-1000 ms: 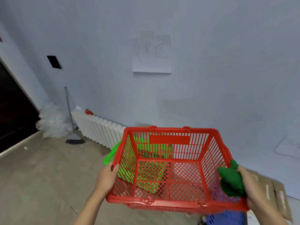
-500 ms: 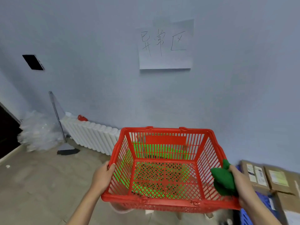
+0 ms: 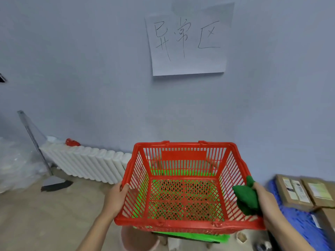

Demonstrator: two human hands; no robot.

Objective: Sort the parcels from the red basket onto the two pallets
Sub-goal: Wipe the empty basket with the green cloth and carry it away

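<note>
Head view: a wall (image 3: 90, 69) carries a paper sign (image 3: 188, 40) above the red basket (image 3: 183, 221), held in the air with nothing inside it. Cardboard parcels (image 3: 297, 192) lie on a blue pallet (image 3: 299, 221) at right. Left hand (image 3: 116, 198) grips the basket's left rim; right hand (image 3: 264, 201) holds a green cloth (image 3: 244, 198) against the right rim.

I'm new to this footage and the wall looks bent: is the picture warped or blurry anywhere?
Head view: wide-angle lens bows the edges, so the radiator slants; light is soft and even, no glare; the red basket and paper sign are sharp, the parcels at the right edge softer.
</note>
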